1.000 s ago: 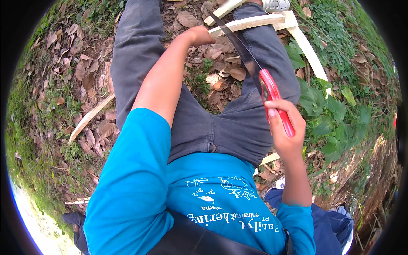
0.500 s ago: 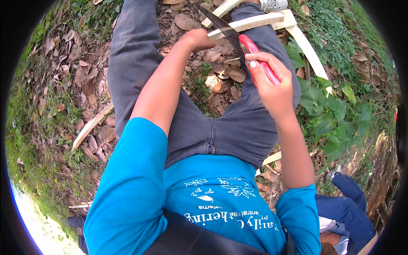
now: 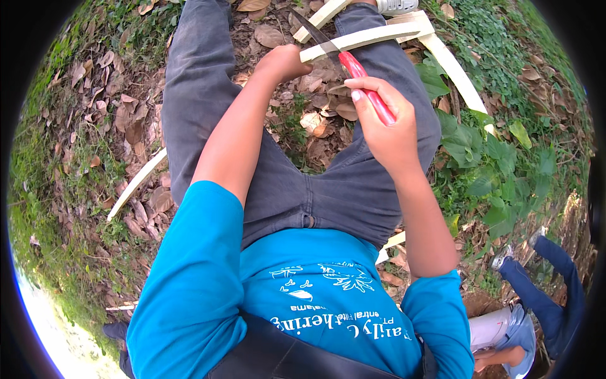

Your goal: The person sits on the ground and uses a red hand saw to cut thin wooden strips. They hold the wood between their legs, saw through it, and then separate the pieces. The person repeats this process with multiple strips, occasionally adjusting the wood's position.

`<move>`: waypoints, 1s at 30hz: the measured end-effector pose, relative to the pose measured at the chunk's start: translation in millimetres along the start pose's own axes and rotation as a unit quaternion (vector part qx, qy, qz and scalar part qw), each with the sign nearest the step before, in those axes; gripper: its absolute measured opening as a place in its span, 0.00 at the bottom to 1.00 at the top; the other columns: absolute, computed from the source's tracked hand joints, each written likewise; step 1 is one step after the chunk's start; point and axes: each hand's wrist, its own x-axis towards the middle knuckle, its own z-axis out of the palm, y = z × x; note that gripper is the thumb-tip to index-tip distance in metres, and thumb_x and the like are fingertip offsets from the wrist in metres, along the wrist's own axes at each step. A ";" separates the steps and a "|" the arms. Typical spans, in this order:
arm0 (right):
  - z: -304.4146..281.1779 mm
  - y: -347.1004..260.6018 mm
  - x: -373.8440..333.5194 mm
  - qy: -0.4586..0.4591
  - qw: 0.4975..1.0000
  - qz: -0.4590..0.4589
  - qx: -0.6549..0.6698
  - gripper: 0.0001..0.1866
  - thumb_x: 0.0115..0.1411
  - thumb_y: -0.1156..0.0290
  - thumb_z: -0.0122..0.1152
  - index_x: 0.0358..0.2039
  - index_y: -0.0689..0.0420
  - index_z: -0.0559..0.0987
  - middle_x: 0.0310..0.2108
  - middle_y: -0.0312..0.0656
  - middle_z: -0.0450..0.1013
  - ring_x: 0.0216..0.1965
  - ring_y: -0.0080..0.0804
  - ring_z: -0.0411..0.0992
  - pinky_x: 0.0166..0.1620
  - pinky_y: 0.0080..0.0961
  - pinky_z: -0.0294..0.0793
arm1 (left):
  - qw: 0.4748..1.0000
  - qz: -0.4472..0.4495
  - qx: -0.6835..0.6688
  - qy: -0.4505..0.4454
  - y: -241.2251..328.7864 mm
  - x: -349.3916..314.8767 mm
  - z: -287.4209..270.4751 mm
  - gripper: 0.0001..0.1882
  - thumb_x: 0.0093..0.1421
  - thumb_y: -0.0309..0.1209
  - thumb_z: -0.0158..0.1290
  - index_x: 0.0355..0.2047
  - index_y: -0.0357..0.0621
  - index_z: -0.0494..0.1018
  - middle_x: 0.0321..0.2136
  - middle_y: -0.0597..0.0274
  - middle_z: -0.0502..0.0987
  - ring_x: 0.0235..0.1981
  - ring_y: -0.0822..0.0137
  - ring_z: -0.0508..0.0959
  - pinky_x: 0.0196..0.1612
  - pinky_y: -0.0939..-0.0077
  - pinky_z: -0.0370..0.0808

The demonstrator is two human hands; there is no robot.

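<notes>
My left hand (image 3: pixel 284 63) is closed round the near left end of a pale wooden strip (image 3: pixel 372 36), which reaches across to my right leg. In my right hand (image 3: pixel 385 120) is the red handle (image 3: pixel 366 85) of a hand saw. Its dark, tapering blade (image 3: pixel 310 28) crosses the strip just right of my left hand and points away to the far left. Any teeth on the blade are too small to make out. More pale wood pieces (image 3: pixel 454 72) lie by my right foot, one under the far end of the strip.
My legs (image 3: pixel 199 95) are spread over ground with dry leaves (image 3: pixel 268 35). Another pale strip (image 3: pixel 136 183) lies left of my thigh. Green plants (image 3: pixel 480 151) grow at the right. Behind me on the right is another person (image 3: pixel 536 297) in blue trousers.
My right hand and the saw have shifted left and slightly away from me, and the blade looks narrower. The other person's legs have swung out to the right. My left hand keeps its hold.
</notes>
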 end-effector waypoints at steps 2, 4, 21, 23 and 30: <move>9.2 12.6 -8.0 0.010 1.000 -0.002 0.004 0.09 0.65 0.81 0.59 0.45 0.62 0.82 0.39 0.41 0.81 0.38 0.23 0.77 0.44 0.21 0.76 | 1.000 0.013 0.005 -0.005 -0.9 7.7 -0.4 0.28 0.55 0.50 0.64 0.45 0.39 0.83 0.36 0.46 0.85 0.35 0.55 0.86 0.43 0.62 0.82; 12.6 16.0 -20.2 0.005 1.000 0.008 -0.013 0.10 0.65 0.80 0.59 0.45 0.61 0.83 0.39 0.43 0.81 0.38 0.25 0.78 0.45 0.22 0.76 | 1.000 0.011 0.008 -0.018 -3.4 11.6 1.5 0.27 0.55 0.49 0.64 0.44 0.37 0.83 0.35 0.45 0.85 0.35 0.55 0.86 0.42 0.62 0.82; 15.6 49.3 -19.9 0.005 0.999 -0.036 -0.030 0.08 0.67 0.79 0.59 0.46 0.59 0.81 0.40 0.39 0.80 0.39 0.22 0.76 0.46 0.21 0.74 | 0.981 -0.015 0.118 0.151 12.2 -4.7 20.7 0.22 0.54 0.49 0.62 0.44 0.52 0.82 0.42 0.53 0.85 0.44 0.52 0.86 0.46 0.56 0.83; 18.9 37.7 -9.3 -0.012 0.999 -0.011 -0.038 0.09 0.67 0.80 0.59 0.46 0.60 0.81 0.39 0.39 0.80 0.39 0.21 0.76 0.46 0.21 0.74 | 0.982 -0.009 0.117 0.151 7.2 -4.8 19.7 0.19 0.55 0.46 0.61 0.43 0.52 0.81 0.41 0.53 0.85 0.44 0.52 0.86 0.44 0.55 0.83; 2.0 5.2 -9.0 -0.025 0.996 -0.007 -0.088 0.08 0.67 0.80 0.59 0.45 0.61 0.82 0.40 0.40 0.80 0.40 0.24 0.77 0.46 0.21 0.74 | 0.980 0.000 0.116 0.163 4.9 4.5 21.3 0.18 0.55 0.45 0.61 0.43 0.52 0.81 0.40 0.53 0.85 0.42 0.51 0.86 0.43 0.55 0.84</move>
